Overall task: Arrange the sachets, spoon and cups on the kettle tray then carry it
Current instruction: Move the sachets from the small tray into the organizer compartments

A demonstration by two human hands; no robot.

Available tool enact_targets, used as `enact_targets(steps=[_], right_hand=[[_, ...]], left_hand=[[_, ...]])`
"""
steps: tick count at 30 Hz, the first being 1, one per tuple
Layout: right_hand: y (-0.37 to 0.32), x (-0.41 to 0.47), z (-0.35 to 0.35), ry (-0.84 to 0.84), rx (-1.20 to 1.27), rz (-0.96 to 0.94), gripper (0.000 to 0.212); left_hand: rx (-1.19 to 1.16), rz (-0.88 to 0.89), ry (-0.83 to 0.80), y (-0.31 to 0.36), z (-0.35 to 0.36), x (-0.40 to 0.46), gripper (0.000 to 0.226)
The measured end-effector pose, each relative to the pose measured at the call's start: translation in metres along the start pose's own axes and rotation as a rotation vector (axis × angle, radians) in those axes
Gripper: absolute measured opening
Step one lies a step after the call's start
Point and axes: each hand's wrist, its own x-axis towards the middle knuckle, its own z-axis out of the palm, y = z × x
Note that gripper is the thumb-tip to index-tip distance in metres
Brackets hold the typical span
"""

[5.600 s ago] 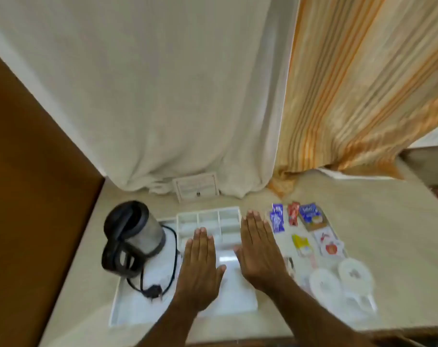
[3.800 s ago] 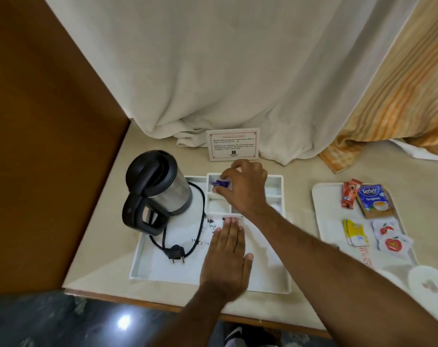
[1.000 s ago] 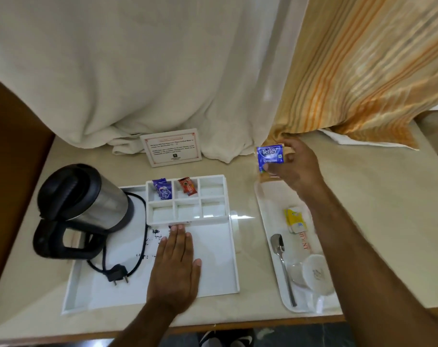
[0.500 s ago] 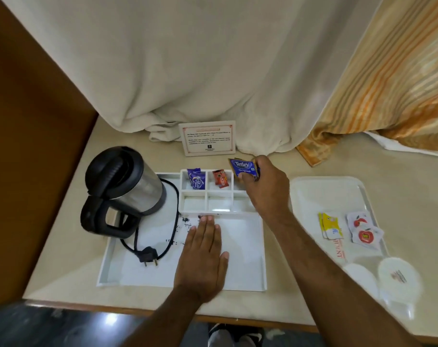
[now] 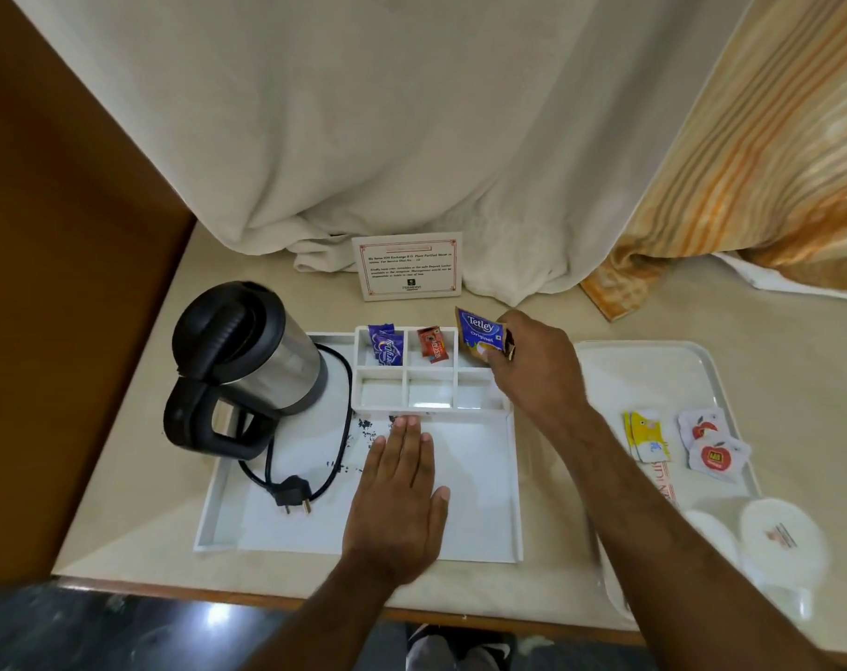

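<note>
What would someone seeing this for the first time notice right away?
Probably the right hand holding a blue Tetley sachet over the back right compartment of the white kettle tray. Next, the black and steel kettle on the tray's left side, and the left hand resting flat on the tray floor. A second tray to the right holds more sachets and cups.

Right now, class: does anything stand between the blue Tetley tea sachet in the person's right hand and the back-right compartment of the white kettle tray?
Nothing visible does. The right hand holds the blue Tetley tea sachet right above that compartment; its floor is hidden, but nothing shows inside.
</note>
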Motion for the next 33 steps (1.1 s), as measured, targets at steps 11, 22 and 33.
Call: enact_targets(steps=[11,22,33], right_hand=[[-0.016,-0.008,0.003,0.062,-0.233,-0.096,0.025],[0.046,-0.033,-0.059,0.168,-0.110,0.042,0.038],[0.112,-0.040,-0.087,-0.511,-0.532,0.230,0.043]], left_hand=[[0.010,-0.010,0.007,-0.003,0.002,0.001,0.069],[-0.018,0.030,0.031,-0.005,0.007,0.000,0.069],[-0.045,0.033,0.045,-0.004,0.007,0.000,0.072]])
